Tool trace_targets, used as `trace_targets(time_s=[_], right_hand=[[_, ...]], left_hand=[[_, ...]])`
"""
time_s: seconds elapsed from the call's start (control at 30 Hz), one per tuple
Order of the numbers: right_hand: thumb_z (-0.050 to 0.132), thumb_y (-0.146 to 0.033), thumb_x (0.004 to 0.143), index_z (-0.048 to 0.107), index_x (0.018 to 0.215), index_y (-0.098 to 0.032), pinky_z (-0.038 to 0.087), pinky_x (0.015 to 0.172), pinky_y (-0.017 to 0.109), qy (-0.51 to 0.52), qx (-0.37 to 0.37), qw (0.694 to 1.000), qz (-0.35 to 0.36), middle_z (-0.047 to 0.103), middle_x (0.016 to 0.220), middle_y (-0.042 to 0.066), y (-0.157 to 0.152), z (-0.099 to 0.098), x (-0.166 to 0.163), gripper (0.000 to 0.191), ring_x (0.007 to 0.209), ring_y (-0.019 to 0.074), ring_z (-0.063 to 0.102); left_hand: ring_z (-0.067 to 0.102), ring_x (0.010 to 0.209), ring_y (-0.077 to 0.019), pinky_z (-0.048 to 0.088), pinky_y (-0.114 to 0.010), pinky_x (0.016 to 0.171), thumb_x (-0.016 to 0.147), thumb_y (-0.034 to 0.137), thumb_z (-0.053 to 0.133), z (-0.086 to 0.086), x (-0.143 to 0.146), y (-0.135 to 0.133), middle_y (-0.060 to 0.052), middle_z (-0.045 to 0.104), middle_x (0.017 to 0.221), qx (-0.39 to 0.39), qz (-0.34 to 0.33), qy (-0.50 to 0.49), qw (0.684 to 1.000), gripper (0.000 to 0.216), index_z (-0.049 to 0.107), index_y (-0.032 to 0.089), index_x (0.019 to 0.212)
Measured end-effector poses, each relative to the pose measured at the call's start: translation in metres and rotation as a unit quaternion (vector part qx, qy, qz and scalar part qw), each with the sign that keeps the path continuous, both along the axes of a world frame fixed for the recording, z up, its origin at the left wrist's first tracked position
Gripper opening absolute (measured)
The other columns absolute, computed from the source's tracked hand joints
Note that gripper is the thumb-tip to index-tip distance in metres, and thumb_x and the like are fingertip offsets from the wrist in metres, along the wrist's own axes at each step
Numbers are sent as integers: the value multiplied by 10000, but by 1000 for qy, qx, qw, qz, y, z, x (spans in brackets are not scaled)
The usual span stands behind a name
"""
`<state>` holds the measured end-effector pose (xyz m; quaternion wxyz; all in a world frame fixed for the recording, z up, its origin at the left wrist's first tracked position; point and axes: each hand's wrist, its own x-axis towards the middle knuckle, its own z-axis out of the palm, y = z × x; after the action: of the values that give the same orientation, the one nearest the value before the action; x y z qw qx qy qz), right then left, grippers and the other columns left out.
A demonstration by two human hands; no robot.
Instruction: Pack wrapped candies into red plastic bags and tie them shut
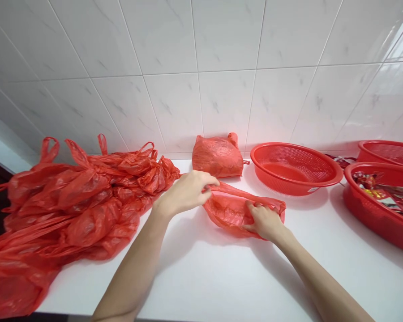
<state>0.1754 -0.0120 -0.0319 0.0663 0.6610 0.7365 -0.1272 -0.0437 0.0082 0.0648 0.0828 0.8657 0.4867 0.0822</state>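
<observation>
A small red plastic bag lies on the white counter in the middle. My left hand pinches its left end, fingers closed on the thin plastic. My right hand presses and grips the bag's right part with curled fingers. Just behind, against the tiled wall, sits a filled, tied red bag.
A large heap of loose red plastic bags covers the counter's left side. An empty red mesh basket stands to the right. Further right, a red basket with wrapped sweets and another red basket behind it.
</observation>
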Motion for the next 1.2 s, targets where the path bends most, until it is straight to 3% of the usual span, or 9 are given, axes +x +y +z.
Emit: trace_targets(time_s=[0.07,0.17,0.3,0.43,0.6,0.77,0.93,1.07,1.2], right_hand=[[707,-385,870,462,1456,-118,411,989,615,2,6,1000,1,601,1353,277,0,-4,0,689,1253,439,573],[705,-388,877,437,1483,-117,376,1030,644,9,10,1000,3,576,1391,277,1,-10,2,716,1307,434,534],[720,-361,855,505,1440,-110,395,1067,552,30,26,999,20,596,1382,244,2,-13,8,672,1350,401,502],[686,-330,839,481,1481,-116,504,951,384,109,24,993,28,601,1404,210,5,-9,22,707,1328,339,549],[688,-251,761,410,1552,-203,546,835,350,191,6,981,23,737,1193,99,7,1,45,839,1060,279,703],[718,-277,740,597,1414,-202,536,973,422,268,29,961,57,637,1402,132,10,6,67,688,1297,339,590],[676,-383,823,750,1138,-172,598,869,428,461,98,880,67,758,1167,135,20,8,77,386,1056,305,728],[688,-492,816,770,965,-165,598,813,402,524,185,831,24,796,930,112,27,7,78,369,878,274,752],[652,-467,814,761,869,-187,570,772,385,490,266,830,-1,786,843,89,30,2,77,305,803,253,727]], left_hand=[[652,938,-216,460,-297,861,830,89,464,-8,16,-3,-31,744,955,-10,-59,0,998,352,748,233,979],[667,859,-220,474,-309,800,821,76,461,-28,36,-1,-35,740,866,-45,-116,57,991,293,719,215,836],[685,965,-278,502,-327,768,825,237,621,-58,42,18,-97,739,1010,-108,-46,157,981,120,691,187,909],[705,967,-299,526,-318,715,751,276,714,-73,34,36,-132,737,1069,-155,-6,193,969,253,693,161,975],[692,1057,-308,541,-317,760,700,177,702,-77,29,42,-148,711,1183,-176,13,206,962,402,675,151,1100],[695,1073,-304,545,-310,782,683,168,707,-78,30,40,-147,718,1185,-178,20,208,961,413,680,163,1095],[691,1066,-322,538,-335,777,735,156,667,-77,30,37,-164,711,1177,-156,10,204,966,333,686,160,1067],[676,1071,-314,517,-361,815,867,236,565,-66,36,26,-141,715,1126,-101,-35,158,982,196,682,176,1012],[682,992,-259,497,-364,834,942,209,466,-63,56,4,-83,732,1055,-14,-129,61,990,227,690,194,982]])
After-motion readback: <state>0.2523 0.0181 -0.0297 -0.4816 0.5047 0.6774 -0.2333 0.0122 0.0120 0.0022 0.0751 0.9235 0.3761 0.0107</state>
